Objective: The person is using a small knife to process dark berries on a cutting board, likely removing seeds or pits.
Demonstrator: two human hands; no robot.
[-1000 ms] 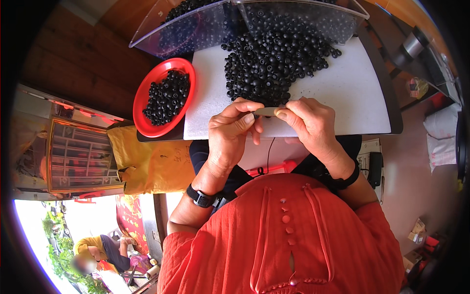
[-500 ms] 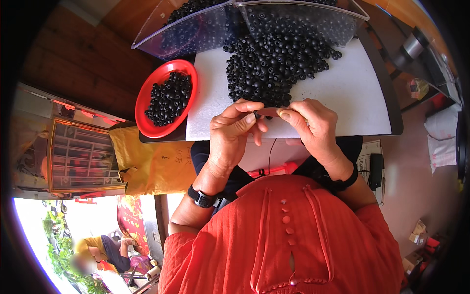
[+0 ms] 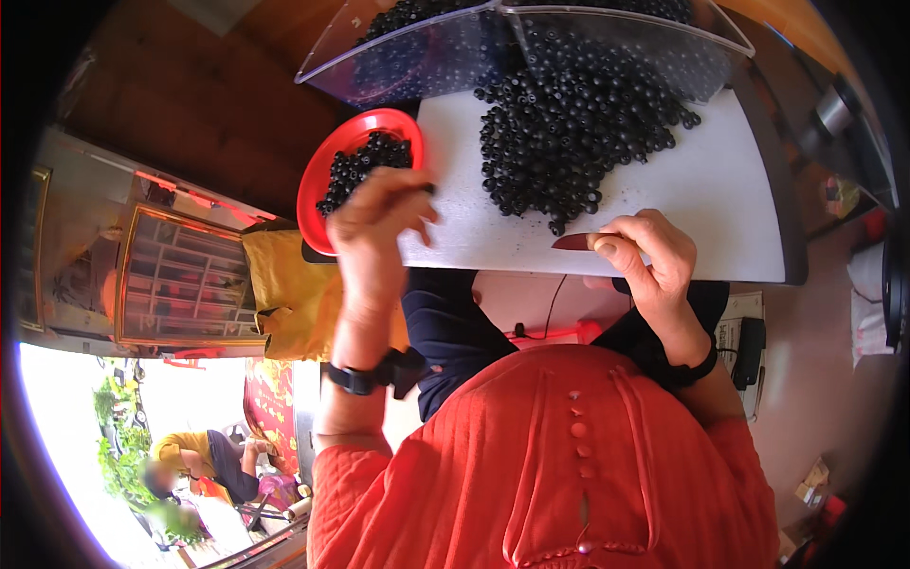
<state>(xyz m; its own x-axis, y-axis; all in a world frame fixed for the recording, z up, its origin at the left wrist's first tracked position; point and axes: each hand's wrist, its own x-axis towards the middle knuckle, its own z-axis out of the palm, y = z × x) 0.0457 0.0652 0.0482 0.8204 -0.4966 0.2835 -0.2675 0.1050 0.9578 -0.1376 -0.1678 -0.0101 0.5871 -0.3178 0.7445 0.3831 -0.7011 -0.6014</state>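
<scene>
My left hand (image 3: 374,223), smeared by motion, is over the near right rim of the red plate (image 3: 313,204). A small black bead-like piece (image 3: 429,189) shows at its fingertips. Between thumb and fingers, my right hand (image 3: 652,251) is closed on a small knife (image 3: 573,243), its reddish-looking blade pointing left over the near edge of the white board (image 3: 445,180). More black bead-like pieces lie on the plate, partly hidden by my left hand. A large heap of the same black pieces (image 3: 559,133) spreads over the board beyond my hands.
Clear plastic bins (image 3: 398,57) holding more black pieces stand at the far edge of the board. A yellow sack (image 3: 294,294) is below the plate on the left. Another person (image 3: 213,465) sits at the far lower left. A black box (image 3: 751,346) lies at right.
My left hand has left the knife and swung left to the red plate. My right hand keeps the knife near the board's front edge. The view has shifted slightly.
</scene>
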